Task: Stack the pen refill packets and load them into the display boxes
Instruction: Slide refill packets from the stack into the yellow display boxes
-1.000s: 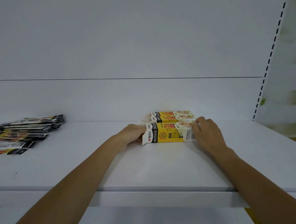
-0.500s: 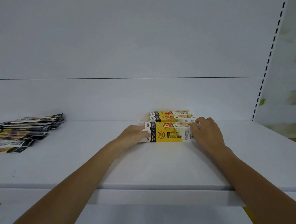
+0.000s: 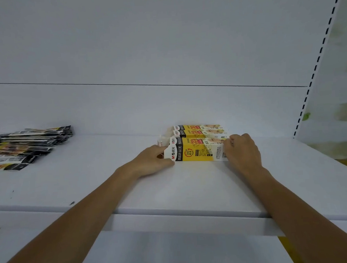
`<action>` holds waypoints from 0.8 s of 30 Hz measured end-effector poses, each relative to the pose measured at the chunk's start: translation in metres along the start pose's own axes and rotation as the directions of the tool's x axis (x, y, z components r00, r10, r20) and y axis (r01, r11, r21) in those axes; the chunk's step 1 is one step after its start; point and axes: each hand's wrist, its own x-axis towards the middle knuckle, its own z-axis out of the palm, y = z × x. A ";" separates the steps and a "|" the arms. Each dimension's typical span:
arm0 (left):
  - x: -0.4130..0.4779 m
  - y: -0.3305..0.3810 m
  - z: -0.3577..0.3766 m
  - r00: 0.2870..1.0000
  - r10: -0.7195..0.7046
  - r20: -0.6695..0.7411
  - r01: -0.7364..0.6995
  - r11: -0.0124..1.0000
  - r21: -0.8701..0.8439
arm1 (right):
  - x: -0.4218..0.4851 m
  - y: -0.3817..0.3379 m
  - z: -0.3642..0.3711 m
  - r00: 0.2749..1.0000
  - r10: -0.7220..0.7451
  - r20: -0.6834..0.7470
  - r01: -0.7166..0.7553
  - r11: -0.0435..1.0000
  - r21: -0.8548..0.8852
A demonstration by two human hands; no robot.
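— Where's the front display box [image 3: 196, 152]?
— On the shelf [image 3: 172, 189], lying left-to-right before two more boxes [image 3: 197, 129]. Left hand [image 3: 150, 161] and right hand [image 3: 241, 151] grip its ends, fingers [image 3: 235, 138] curled.
— And the refill packets [image 3: 24, 148]?
— Stacked well off left, nearer the left hand.

left hand [image 3: 150, 161] and right hand [image 3: 243, 153] are recorded as bare. left forearm [image 3: 82, 215] and right forearm [image 3: 292, 201] are seen uncovered down to the lower frame edge. finer detail on the fingers [image 3: 238, 137] cannot be made out.
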 end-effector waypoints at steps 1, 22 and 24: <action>0.001 0.002 0.001 1.000 -0.007 0.006 0.007 1.000 0.027 | 0.000 0.001 0.000 1.000 -0.005 -0.001 0.005 1.000 0.000; -0.022 -0.005 -0.022 0.988 0.136 -0.071 -0.132 0.990 0.050 | 0.001 -0.007 -0.002 0.999 0.011 -0.043 -0.024 0.946 -0.322; -0.030 -0.015 -0.042 0.981 0.094 -0.167 -0.087 0.995 0.050 | 0.002 -0.013 -0.004 0.999 0.005 -0.049 -0.022 0.936 -0.351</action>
